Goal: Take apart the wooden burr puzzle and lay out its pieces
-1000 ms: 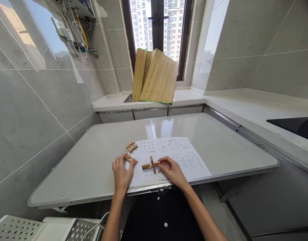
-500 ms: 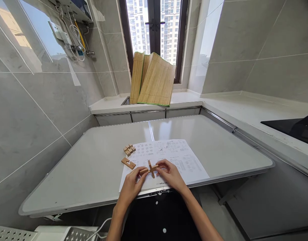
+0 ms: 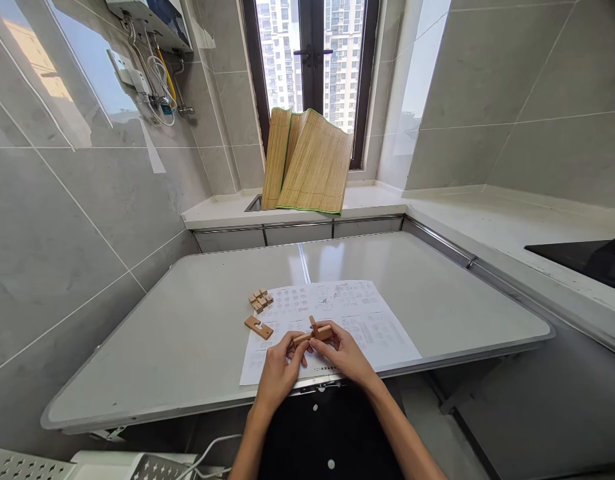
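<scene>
Both hands hold a small cross of interlocked wooden puzzle pieces just above a printed instruction sheet on the grey table. My left hand pinches its left end. My right hand grips its right side. A single notched wooden piece lies flat on the table to the left of my hands. A small heap of several more wooden pieces sits farther back by the sheet's left corner.
A folded bamboo mat leans against the window at the back counter. A black hob is set in the right counter. A white perforated rack stands at the lower left. Tiled walls close in on the left.
My left hand left the notched piece on the table and came over to the cross. Both hands then lifted the cross off the sheet and tilted it.
</scene>
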`<state>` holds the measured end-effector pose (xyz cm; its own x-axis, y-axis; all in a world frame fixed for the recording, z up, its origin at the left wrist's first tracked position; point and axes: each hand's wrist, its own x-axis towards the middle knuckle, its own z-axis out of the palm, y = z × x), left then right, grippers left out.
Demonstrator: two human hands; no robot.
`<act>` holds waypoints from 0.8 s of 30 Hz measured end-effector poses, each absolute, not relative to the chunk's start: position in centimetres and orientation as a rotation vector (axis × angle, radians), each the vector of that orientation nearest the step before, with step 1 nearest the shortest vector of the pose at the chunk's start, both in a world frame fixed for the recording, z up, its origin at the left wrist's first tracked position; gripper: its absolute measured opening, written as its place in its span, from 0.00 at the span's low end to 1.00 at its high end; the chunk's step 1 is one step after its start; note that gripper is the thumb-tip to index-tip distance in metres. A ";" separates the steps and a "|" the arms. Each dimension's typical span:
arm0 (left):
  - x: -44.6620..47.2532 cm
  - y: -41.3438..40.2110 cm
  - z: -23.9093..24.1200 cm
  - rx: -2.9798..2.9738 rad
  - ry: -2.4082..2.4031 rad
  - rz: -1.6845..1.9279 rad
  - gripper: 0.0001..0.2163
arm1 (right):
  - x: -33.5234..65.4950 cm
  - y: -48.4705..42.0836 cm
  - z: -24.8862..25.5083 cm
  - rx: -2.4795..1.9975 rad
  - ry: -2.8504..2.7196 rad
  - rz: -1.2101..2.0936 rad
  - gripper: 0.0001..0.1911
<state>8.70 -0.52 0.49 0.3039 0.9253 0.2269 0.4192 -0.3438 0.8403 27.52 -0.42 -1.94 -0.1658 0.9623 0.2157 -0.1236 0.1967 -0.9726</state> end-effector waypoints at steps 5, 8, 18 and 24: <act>8.7 -0.4 -0.3 1.861 1.204 0.951 0.14 | 27.7 -0.5 -2.0 -0.922 -1.348 1.239 0.18; 8.7 -0.5 -0.5 1.859 1.190 0.948 0.14 | 27.7 -0.5 -2.2 -0.929 -1.341 1.242 0.17; 8.8 -0.6 -0.2 1.818 1.171 0.980 0.14 | 27.7 -0.4 -2.4 -0.905 -1.340 1.259 0.20; 8.6 -0.6 0.1 1.773 1.174 0.998 0.15 | 27.6 -0.2 -2.6 -0.873 -1.315 1.266 0.21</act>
